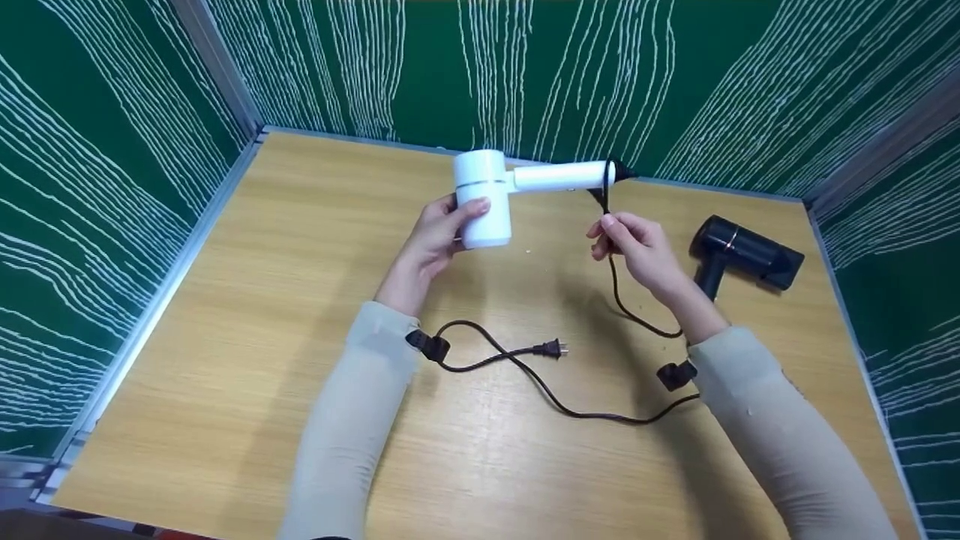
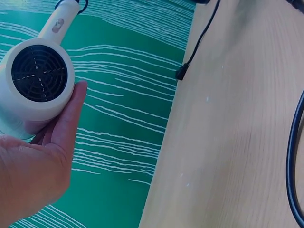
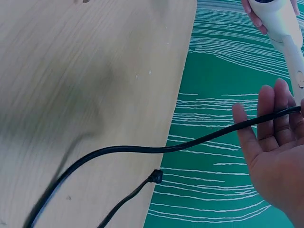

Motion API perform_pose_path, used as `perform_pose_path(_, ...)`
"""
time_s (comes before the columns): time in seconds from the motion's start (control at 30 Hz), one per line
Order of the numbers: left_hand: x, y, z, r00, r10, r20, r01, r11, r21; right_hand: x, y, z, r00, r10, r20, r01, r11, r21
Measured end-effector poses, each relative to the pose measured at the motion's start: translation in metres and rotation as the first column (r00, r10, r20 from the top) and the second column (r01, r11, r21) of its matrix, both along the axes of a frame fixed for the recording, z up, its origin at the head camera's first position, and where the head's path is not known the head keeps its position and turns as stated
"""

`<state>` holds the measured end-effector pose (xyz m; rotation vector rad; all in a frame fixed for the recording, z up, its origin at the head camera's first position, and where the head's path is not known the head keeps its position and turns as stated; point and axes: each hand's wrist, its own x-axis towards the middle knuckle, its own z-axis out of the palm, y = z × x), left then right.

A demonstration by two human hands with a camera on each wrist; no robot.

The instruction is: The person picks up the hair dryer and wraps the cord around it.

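A white hair dryer is held by its barrel in my left hand, thumb across the front, its handle pointing right. In the left wrist view the dryer's round dark grille shows above my hand. A black cord crosses the handle's end and runs down to my right hand, where thumb and fingertips pinch it. In the right wrist view the cord passes across the fingers of my hand; the thumb is hidden there.
A black hair dryer lies at the right of the wooden table. A black plug and looping cord lie between my forearms. Green walls with white lines stand behind and at both sides.
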<state>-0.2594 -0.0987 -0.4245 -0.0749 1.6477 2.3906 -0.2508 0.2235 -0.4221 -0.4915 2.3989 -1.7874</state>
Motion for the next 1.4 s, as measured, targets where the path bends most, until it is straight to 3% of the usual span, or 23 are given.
perform_pose_path(0.47,0.001,0.000,0.005,0.999,-0.020,-0.029,0.022,0.997,0.072,0.009,0.013,-0.025,0.998,0.016,0.055,-0.020,0.997,0.072)
perform_pose_path(0.77,0.003,0.001,0.008,0.996,-0.069,-0.052,0.071,0.996,0.047,0.001,0.021,-0.023,0.997,0.014,0.071,-0.024,0.990,0.141)
perform_pose_path(0.93,0.004,-0.002,0.006,0.991,-0.112,-0.072,0.114,0.993,0.026,-0.013,0.033,-0.007,0.998,0.031,0.051,-0.042,0.967,0.252)
perform_pose_path(1.13,0.004,-0.008,0.001,0.980,-0.179,-0.091,0.176,0.984,-0.042,-0.033,0.049,0.026,0.997,0.020,0.069,-0.046,0.917,0.397)
perform_pose_path(1.4,0.003,-0.008,-0.006,0.973,-0.216,-0.078,0.208,0.974,-0.090,-0.050,0.052,0.074,0.998,0.056,0.006,-0.050,0.817,0.574)
